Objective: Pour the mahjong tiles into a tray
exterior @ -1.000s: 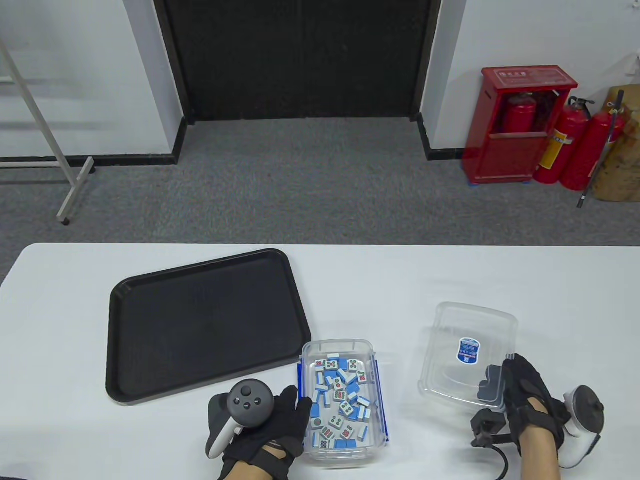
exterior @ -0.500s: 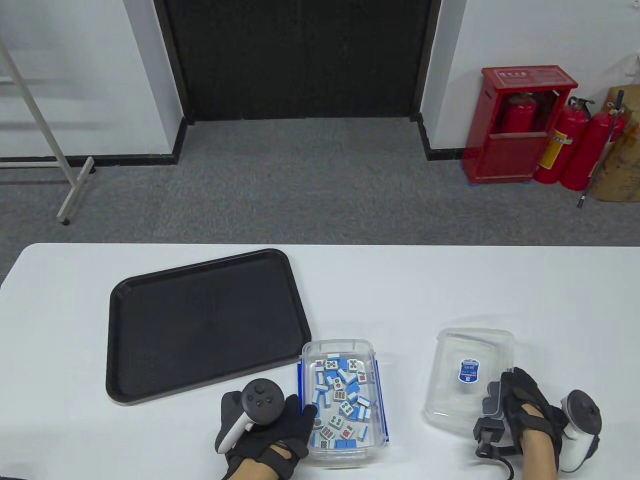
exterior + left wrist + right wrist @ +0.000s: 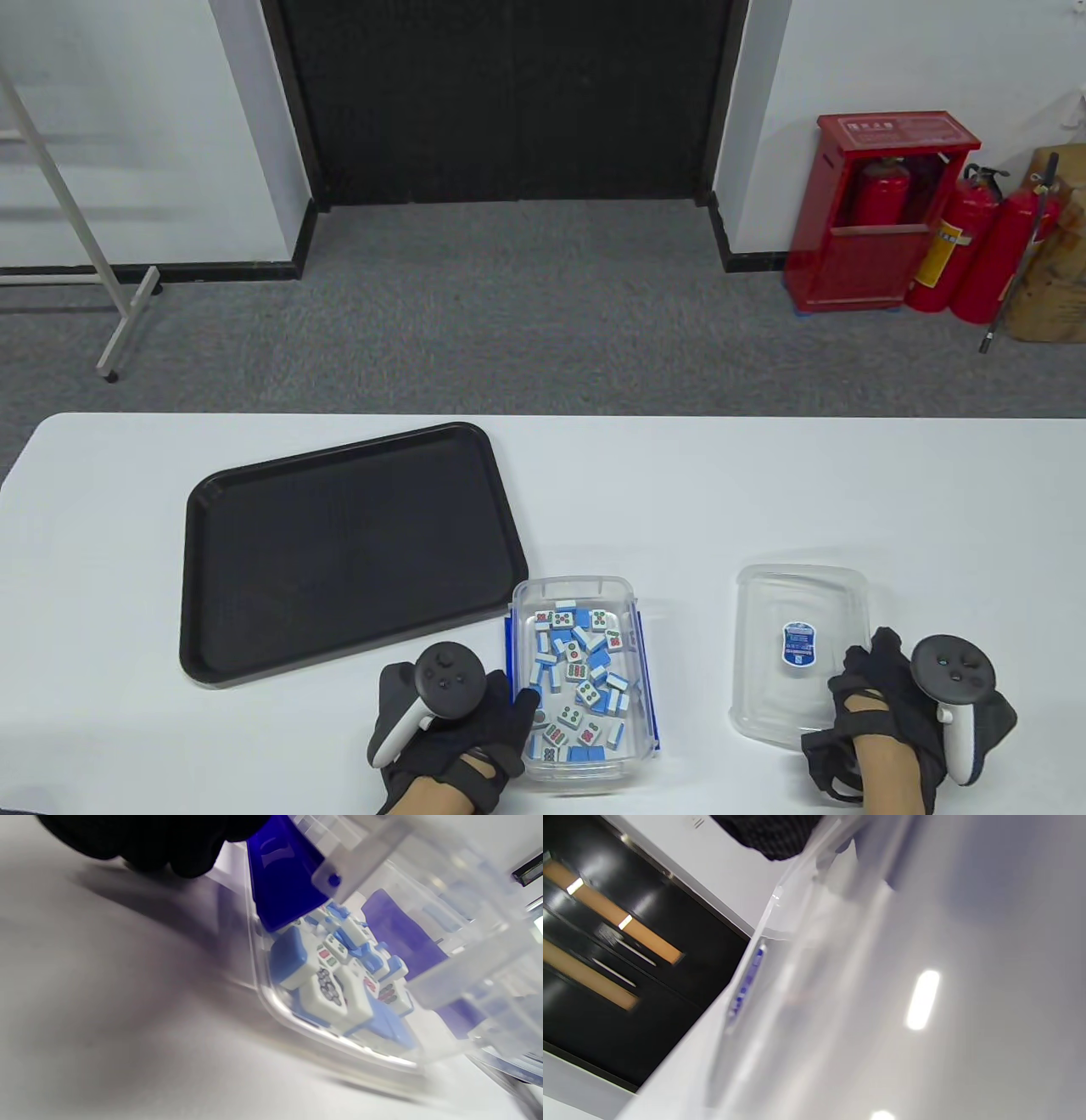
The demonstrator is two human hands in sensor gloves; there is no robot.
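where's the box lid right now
In the table view the clear lid lies flat on the table's near right, right of the tile box, the right hand at its near corner.

Table view bright and sharp; both wrist views blurred, with glare.

The black-gloved left hand (image 3: 458,722) sits at lower centre-left, palm down; the black-gloved right hand (image 3: 882,713) at lower right, palm down.

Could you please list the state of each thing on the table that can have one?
Clear box: open, lid off, upright, full of mahjong tiles.
Lid: flat on the table, right of the box.
Black tray: empty.
Left hand: touches the box's left side.
Right hand: on the lid's near corner.
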